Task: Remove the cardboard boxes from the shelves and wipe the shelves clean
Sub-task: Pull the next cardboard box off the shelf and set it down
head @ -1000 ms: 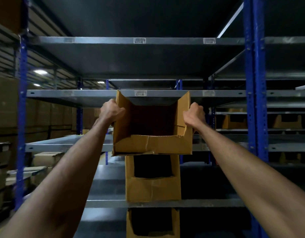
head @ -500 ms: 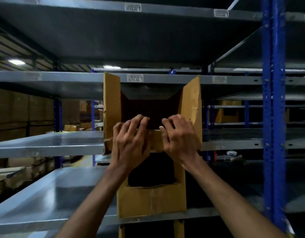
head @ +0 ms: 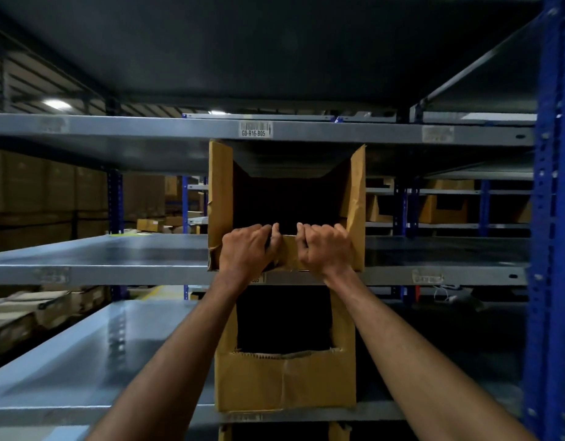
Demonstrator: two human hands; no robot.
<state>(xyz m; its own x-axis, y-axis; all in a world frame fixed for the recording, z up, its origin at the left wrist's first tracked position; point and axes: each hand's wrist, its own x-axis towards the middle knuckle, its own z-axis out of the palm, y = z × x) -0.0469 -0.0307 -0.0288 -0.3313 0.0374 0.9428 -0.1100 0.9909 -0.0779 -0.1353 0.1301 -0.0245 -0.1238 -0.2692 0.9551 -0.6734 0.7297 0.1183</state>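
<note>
Grip: my left hand (head: 246,249) and right hand (head: 326,249) curl over the upper box (head: 220,198) front lip.
Place: shelf (head: 115,275) front edge.
Technique: I'd pull level, clearing the shelf above.

Both forearms are bare to the frame edge, and the hands (head: 287,249) wear nothing.

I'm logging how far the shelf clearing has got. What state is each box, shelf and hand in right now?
Upper box: on its shelf, open front, gripped at the low front lip.
Lower box: on the shelf below, untouched.
Left hand: curled over the lip.
Right hand: curled over the lip.
Middle shelf: bare beside the box.
Label: stuck to the beam above.
</note>
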